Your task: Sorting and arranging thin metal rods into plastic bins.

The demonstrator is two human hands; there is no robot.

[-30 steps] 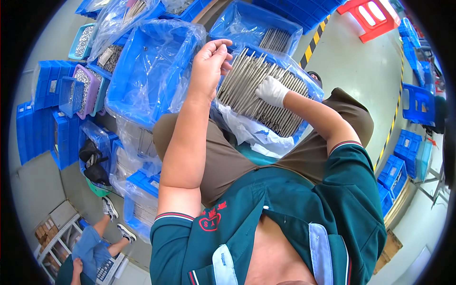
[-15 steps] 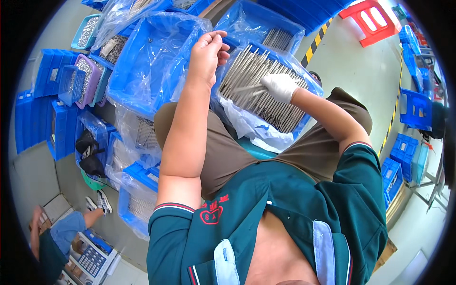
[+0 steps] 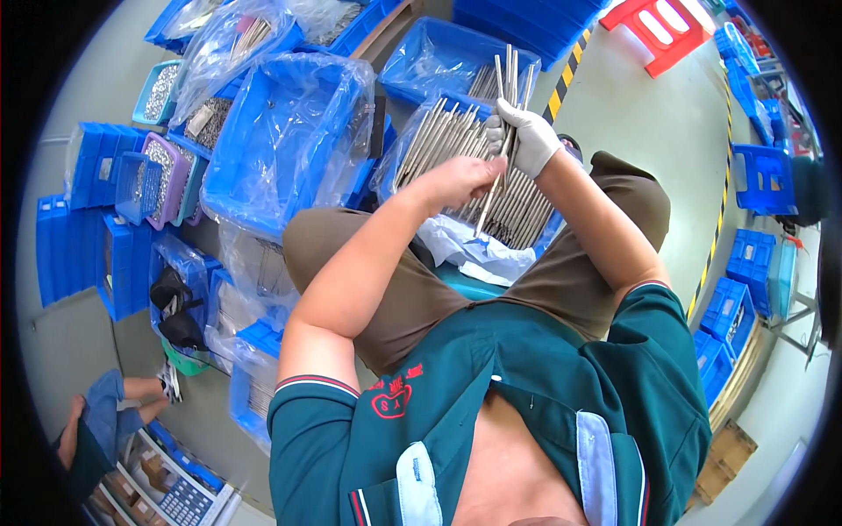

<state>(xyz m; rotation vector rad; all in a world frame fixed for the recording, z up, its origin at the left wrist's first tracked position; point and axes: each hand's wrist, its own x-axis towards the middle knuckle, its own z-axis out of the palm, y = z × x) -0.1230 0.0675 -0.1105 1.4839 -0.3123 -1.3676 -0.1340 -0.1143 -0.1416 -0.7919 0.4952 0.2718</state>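
Observation:
My right hand (image 3: 530, 140), in a white glove, is closed around several thin metal rods (image 3: 510, 77), holding them steeply tilted over a blue bin (image 3: 551, 230). Bare and curled, my left hand (image 3: 465, 181) meets the lower part of these rods; its fingertips are partly hidden and seem to pinch one. Beneath both hands, the bin holds rows of similar rods (image 3: 431, 145), with a crumpled white liner (image 3: 478, 248) at its near side. Just beyond stands another blue bin (image 3: 419, 54) with some rods inside.
Left of my hands is a large blue bin (image 3: 263, 188) lined with clear plastic. Small baskets (image 3: 158, 92) of metal parts stand farther left. A red plastic stool (image 3: 660, 39) is at the far right. Another person (image 3: 101, 430) is at the lower left.
My right hand has lifted rods out of the bin and tilted them up. My left hand has come down and right to meet them. The view has shifted slightly.

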